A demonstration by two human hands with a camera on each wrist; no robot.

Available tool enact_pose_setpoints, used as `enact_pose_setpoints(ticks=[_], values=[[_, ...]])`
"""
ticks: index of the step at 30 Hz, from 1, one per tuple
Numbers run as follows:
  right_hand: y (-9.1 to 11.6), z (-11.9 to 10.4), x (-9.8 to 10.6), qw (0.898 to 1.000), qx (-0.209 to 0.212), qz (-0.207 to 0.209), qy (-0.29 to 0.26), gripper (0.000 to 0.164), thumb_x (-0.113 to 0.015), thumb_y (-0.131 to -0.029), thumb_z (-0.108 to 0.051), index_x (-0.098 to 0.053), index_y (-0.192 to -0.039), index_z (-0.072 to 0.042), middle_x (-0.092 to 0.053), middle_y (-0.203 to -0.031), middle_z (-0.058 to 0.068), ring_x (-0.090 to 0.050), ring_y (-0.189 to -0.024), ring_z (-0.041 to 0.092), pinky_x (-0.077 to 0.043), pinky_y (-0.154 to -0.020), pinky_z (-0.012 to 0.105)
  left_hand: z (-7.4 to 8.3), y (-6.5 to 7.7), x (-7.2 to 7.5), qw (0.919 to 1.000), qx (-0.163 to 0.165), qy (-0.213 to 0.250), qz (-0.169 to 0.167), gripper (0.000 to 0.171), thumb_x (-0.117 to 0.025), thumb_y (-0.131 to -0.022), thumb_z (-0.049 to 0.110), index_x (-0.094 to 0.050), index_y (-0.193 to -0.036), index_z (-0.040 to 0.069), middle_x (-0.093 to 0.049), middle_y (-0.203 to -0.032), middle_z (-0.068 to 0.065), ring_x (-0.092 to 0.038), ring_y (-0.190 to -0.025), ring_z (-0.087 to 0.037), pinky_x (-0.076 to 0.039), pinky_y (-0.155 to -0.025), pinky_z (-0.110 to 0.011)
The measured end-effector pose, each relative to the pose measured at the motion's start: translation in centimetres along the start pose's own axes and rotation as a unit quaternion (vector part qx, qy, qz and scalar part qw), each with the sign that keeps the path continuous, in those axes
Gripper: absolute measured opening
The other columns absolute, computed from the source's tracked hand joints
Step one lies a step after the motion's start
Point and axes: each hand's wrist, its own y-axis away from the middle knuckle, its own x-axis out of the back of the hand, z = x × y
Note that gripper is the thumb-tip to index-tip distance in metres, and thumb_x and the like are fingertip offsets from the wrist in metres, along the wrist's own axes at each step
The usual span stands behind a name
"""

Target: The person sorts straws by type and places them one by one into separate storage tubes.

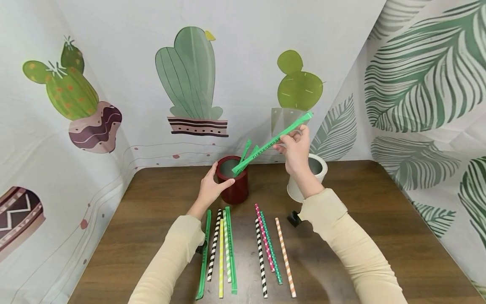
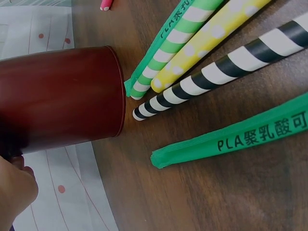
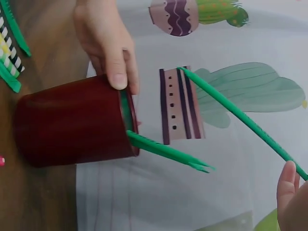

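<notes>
My left hand grips a dark red cup at its rim, the thumb at the front and the fingers round the left side. Green wrapped straws lean out of this cup. Between thumb and fingers, my right hand pinches another green wrapped straw near its upper end. That straw slants down to the left, and its lower end overlaps the cup's mouth in the head view. In the right wrist view the same end shows apart from the cup, beyond its rim.
Behind my right wrist stands a white cup. At the front left lie a yellow straw, a black-striped straw and several green ones. Further right are a pink dotted straw, a teal one and an orange-striped one.
</notes>
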Motion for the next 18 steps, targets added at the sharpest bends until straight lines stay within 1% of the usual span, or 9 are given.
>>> enact_pose_setpoints(ticks=[4, 7, 12, 18], values=[[-0.1, 1.4, 0.1, 0.999, 0.025, 0.031, 0.004, 0.029, -0.043, -0.08, 0.012, -0.034, -0.092, -0.012, -0.038, -0.076, 0.003, -0.054, -0.056, 0.015, -0.049, -0.05, 0.022, 0.0, 0.0, 0.0, 1.0, 0.0, -0.001, 0.002, 0.09, -0.066, -0.07, 0.052, -0.021, -0.141, 0.019, -0.024, -0.146, -0.003, -0.023, -0.133, -0.025, -0.027, -0.103, -0.048], [-0.1, 2.7, 0.3, 0.998, 0.038, 0.043, 0.019, 0.029, -0.043, -0.081, 0.012, -0.034, -0.095, -0.012, -0.04, -0.078, 0.002, -0.053, -0.06, 0.015, -0.049, -0.051, 0.021, -0.1, 0.0, -0.1, 1.0, 0.0, 0.0, 0.002, 0.09, -0.066, -0.07, 0.051, -0.021, -0.141, 0.019, -0.024, -0.145, -0.002, -0.023, -0.133, -0.024, -0.028, -0.102, -0.048], [0.1, 4.7, 0.4, 0.997, 0.035, 0.047, 0.042, 0.029, -0.044, -0.082, 0.011, -0.033, -0.096, -0.012, -0.041, -0.081, 0.001, -0.05, -0.066, 0.016, -0.049, -0.053, 0.02, -0.1, 0.0, -0.1, 1.0, 0.001, 0.002, 0.002, 0.089, -0.067, -0.071, 0.049, -0.021, -0.141, 0.021, -0.025, -0.145, -0.002, -0.024, -0.133, -0.023, -0.028, -0.103, -0.047], [0.4, 6.5, 0.0, 0.996, 0.032, 0.043, 0.069, 0.028, -0.045, -0.081, 0.011, -0.033, -0.095, -0.01, -0.043, -0.081, 0.001, -0.05, -0.066, 0.014, -0.05, -0.054, 0.021, 0.0, 0.0, -0.1, 1.0, 0.0, 0.006, 0.004, 0.089, -0.067, -0.071, 0.049, -0.022, -0.141, 0.018, -0.026, -0.145, -0.003, -0.024, -0.132, -0.024, -0.028, -0.102, -0.048]])
